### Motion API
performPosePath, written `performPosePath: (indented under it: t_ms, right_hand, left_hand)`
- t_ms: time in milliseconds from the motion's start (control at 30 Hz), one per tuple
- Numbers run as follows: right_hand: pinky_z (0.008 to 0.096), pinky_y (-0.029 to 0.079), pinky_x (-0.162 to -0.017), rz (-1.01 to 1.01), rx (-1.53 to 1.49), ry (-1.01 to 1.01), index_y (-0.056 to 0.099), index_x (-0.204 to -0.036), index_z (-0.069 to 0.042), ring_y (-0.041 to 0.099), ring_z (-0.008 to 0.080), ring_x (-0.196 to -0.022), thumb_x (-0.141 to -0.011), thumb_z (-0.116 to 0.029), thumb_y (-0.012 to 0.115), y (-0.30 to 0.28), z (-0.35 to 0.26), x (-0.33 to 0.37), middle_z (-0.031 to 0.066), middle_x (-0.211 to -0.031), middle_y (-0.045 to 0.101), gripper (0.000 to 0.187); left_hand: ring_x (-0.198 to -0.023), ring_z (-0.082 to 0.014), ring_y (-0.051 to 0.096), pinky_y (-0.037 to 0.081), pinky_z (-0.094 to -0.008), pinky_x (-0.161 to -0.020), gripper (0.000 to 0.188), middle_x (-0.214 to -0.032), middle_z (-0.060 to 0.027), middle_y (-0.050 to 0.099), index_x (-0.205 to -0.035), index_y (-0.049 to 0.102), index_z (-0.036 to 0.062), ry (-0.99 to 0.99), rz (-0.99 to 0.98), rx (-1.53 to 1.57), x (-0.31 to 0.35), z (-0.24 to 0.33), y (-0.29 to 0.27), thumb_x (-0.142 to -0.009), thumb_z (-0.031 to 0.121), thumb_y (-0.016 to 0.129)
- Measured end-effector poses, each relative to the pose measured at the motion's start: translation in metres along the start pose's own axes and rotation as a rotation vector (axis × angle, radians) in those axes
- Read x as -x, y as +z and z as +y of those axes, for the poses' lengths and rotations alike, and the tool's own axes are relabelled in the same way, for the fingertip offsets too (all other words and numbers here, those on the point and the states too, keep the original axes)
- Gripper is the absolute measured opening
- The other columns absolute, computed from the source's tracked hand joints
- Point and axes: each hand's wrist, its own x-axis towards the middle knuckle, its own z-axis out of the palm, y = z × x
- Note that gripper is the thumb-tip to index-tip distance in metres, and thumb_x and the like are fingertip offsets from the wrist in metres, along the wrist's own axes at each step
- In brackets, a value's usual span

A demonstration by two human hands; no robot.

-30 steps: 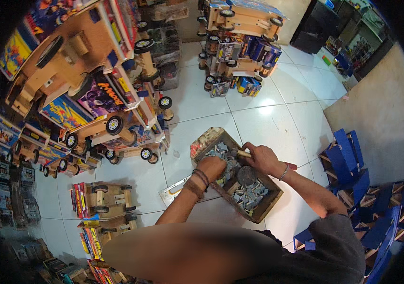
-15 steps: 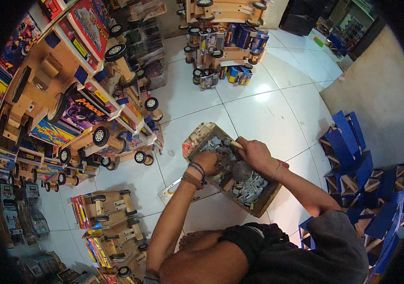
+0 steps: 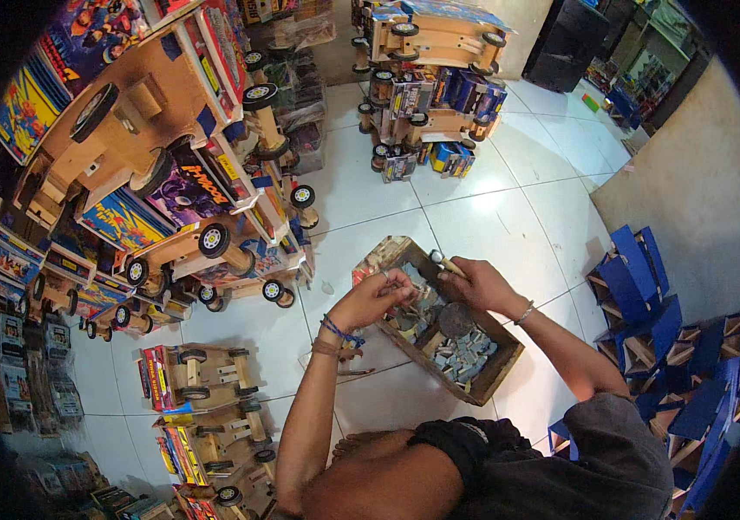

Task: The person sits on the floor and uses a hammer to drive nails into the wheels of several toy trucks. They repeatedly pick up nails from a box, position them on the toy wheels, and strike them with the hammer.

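A worn wooden box (image 3: 502, 371) sits on the floor in front of me, holding many small grey pieces (image 3: 465, 357) and a round dark lump (image 3: 456, 320). Over its left side my left hand (image 3: 377, 299) is raised with fingers pinched together; whatever is between them is too small to make out. At the box's far right edge, my right hand (image 3: 484, 287) is closed around the pale wooden handle of a small hammer (image 3: 449, 265). Its shiny metal head points left over the box.
Wooden toy trucks with black wheels (image 3: 214, 241) are stacked high at left. More lie lower left (image 3: 205, 379) and at the back (image 3: 439, 52). Blue-painted wooden parts (image 3: 638, 321) pile up at right, beside a wall (image 3: 691, 182). A black speaker-like box (image 3: 565, 43) stands far back.
My left hand has come up out of the box, its fingers now pinched above the left side. The hammer remains in my right hand, its metal head now showing. The whole view has shifted slightly.
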Motion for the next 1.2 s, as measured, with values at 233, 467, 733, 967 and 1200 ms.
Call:
performPosePath:
  t_ms: [233, 467, 733, 967, 1200]
  right_hand:
    - [0.0312, 0.052, -0.088, -0.266, -0.512, -0.063, 0.069, -0.123, -0.007, 0.063, 0.0112, -0.097, -0.094, -0.020, 0.074, -0.007, -0.024, 0.010, 0.0032, -0.107, 0.073, 0.032]
    - [0.0302, 0.053, -0.086, -0.210, -0.433, -0.011, 0.067, -0.124, -0.002, 0.064, 0.0130, -0.094, -0.090, -0.023, 0.078, 0.005, -0.021, 0.004, 0.0065, -0.103, 0.072, 0.041]
    - [0.0282, 0.053, -0.071, -0.315, -0.635, 0.223, 0.067, -0.123, -0.001, 0.063, 0.0090, -0.082, -0.094, -0.031, 0.074, -0.011, -0.029, 0.018, 0.0021, -0.094, 0.070, 0.042]
    - [0.0207, 0.040, -0.048, -0.303, -0.747, 0.291, 0.069, -0.111, -0.008, 0.055, 0.0038, -0.064, -0.092, -0.030, 0.076, -0.002, -0.024, 0.019, -0.0033, -0.087, 0.067, 0.030]
    - [0.0221, 0.042, -0.052, -0.276, -0.750, 0.280, 0.069, -0.111, -0.009, 0.056, 0.0039, -0.068, -0.091, -0.029, 0.078, 0.003, -0.032, 0.029, -0.0046, -0.089, 0.066, 0.030]
  left_hand:
    - [-0.106, -0.0190, 0.069, 0.059, -0.0316, -0.088, 0.023, -0.113, -0.0059, 0.065, -0.119, 0.054, 0.0071, 0.037, 0.040, 0.422, 0.011, -0.005, 0.022, -0.108, 0.027, 0.053]
    - [-0.101, -0.0191, 0.070, 0.059, -0.0307, -0.085, 0.030, -0.119, -0.0078, 0.064, -0.124, 0.051, 0.0090, -0.032, 0.156, 0.499, 0.023, -0.010, 0.034, -0.108, 0.034, 0.052]
    - [-0.106, -0.0159, 0.064, 0.060, -0.0331, -0.083, 0.058, -0.123, -0.0062, 0.059, -0.142, 0.047, 0.0116, 0.181, 0.361, 0.404, 0.025, -0.010, 0.052, -0.094, 0.025, 0.076]
    - [-0.114, -0.0160, 0.062, 0.057, -0.0321, -0.093, 0.047, -0.131, -0.0083, 0.058, -0.132, 0.061, 0.0097, 0.273, 0.462, -0.192, 0.017, -0.017, 0.062, -0.089, 0.014, 0.080]
    - [-0.109, -0.0157, 0.066, 0.057, -0.0304, -0.090, 0.029, -0.115, -0.0069, 0.069, -0.122, 0.063, 0.0024, 0.313, 0.398, 0.269, 0.028, -0.013, 0.068, -0.097, 0.014, 0.071]
